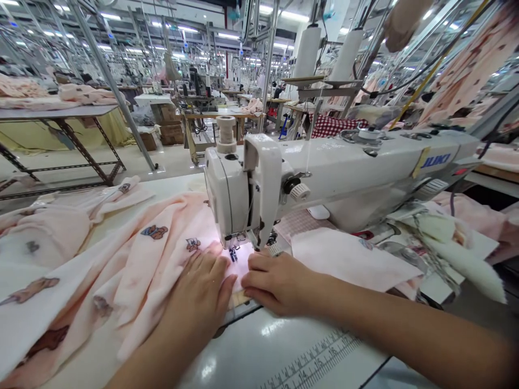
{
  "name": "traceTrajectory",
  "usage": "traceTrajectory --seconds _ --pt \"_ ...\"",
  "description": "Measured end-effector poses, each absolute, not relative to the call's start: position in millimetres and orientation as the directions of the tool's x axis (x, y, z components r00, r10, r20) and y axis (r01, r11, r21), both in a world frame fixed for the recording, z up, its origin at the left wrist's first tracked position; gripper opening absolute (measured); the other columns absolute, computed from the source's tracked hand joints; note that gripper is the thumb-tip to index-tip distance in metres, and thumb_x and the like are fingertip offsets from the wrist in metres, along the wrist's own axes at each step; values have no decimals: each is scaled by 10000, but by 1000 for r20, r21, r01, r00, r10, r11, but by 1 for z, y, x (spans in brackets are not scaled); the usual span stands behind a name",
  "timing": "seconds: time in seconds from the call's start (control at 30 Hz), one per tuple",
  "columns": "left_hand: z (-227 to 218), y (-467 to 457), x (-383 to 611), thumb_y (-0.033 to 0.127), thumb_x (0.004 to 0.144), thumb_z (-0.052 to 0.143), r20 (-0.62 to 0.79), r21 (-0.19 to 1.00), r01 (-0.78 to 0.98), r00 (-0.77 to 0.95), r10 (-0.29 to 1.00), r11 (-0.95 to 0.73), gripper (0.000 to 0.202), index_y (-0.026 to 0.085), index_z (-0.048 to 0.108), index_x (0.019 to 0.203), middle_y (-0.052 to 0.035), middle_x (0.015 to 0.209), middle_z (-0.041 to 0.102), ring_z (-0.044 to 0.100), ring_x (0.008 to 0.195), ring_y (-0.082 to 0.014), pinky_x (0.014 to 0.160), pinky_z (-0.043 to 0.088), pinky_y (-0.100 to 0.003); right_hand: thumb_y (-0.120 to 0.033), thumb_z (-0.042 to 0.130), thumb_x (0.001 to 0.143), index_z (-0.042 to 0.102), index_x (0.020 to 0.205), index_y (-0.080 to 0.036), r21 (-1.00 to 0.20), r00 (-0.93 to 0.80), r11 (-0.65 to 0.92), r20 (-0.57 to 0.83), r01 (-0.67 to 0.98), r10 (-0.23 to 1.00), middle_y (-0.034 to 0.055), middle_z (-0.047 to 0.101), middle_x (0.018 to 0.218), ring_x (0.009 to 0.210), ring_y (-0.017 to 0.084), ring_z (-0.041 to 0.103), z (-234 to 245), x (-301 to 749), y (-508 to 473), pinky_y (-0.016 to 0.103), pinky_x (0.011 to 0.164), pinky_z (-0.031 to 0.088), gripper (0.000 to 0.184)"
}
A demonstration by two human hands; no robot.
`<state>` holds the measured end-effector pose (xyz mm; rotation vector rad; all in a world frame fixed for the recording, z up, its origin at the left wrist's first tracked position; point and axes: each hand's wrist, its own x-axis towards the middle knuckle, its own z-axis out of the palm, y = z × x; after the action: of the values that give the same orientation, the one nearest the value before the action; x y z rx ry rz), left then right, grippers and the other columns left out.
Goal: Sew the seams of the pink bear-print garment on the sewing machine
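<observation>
A white JUKI sewing machine (344, 167) is standing on the table (251, 351), and the bear-printed pink fleece fabric (140, 270) is spreading out left of the sewing machine, its lit edge lying beneath the machine's head by the presser foot (233, 255). Of the two hands, the left hand (205, 281) is lying spread on the fabric just left of the machine's foot, pressing without grasping. The right hand (275, 281) is resting just right of it, fingers curling; whether they are pinching the fabric, I cannot tell, since the fingertips are partly hiding. Two white thread cones (307, 53) are standing behind the sewing machine.
</observation>
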<state>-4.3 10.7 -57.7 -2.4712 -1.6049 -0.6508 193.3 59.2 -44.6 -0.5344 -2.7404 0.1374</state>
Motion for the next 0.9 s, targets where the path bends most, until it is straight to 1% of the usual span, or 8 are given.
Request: traceTrajectory --seconds 0.07,0.17,0.23,0.3,0.37,0.6,0.8,0.9 --pt "-54 12 -4 196 886 436 409 138 870 386 827 -474 152 185 587 898 -84 1029 612 571 940 -241 904 463 -508 -249 483 905 669 850 -176 -211 -859 917 330 337 392 58 584 797 703 160 510 -45 193 60 280 627 383 208" --pt "-51 11 -5 146 896 431 376 187 809 466 801 -558 193 203 615 882 -34 907 616 551 847 -194 860 476 -446 -294 518 898 684 830 -172 -453 -791 825 337 338 510 39 601 733 662 145 529 -49 192 67 263 604 406 216" --pt "-52 11 -6 162 912 425 331 248 796 467 820 -553 203 212 621 890 -27 903 612 540 850 -187 792 487 -390 -290 433 947 673 814 -150 -592 -717 719 314 365 623 29 602 675 630 134 548 -53 189 77 249 586 429 308" --pt "-52 10 -7 191 921 429 303 292 802 439 846 -521 195 221 619 894 -25 939 610 532 879 -187 776 479 -373 -227 290 991 649 823 -124 -639 -651 655 303 404 697 36 608 665 619 127 567 -57 188 86 237 569 443 409" --pt "-53 10 -8 198 922 434 296 307 802 432 852 -513 188 223 616 883 -20 948 607 528 884 -185 779 468 -368 -177 252 992 629 809 -115 -634 -618 641 309 432 723 49 618 702 646 126 581 -58 191 92 235 583 453 423" --pt "-54 11 -6 182 920 446 390 326 766 425 817 -554 166 211 602 870 -9 913 614 534 827 -165 745 459 -339 -335 650 836 656 702 -167 -457 -693 740 308 493 652 55 642 891 918 212 559 -45 206 84 355 856 442 214" --pt "-57 20 -8 249 904 493 442 269 821 359 822 -503 154 217 630 841 -17 941 639 575 882 -180 779 476 -324 -359 590 877 639 712 -170 -281 -717 757 250 589 651 82 638 888 977 263 524 -42 198 88 422 881 400 256" --pt "-49 30 -16 223 910 446 398 185 873 353 847 -451 217 205 647 831 -26 829 636 591 788 -177 696 480 -307 -363 583 881 635 727 -172 -221 -712 753 244 620 658 79 632 883 986 265 520 -43 196 90 405 861 398 250"
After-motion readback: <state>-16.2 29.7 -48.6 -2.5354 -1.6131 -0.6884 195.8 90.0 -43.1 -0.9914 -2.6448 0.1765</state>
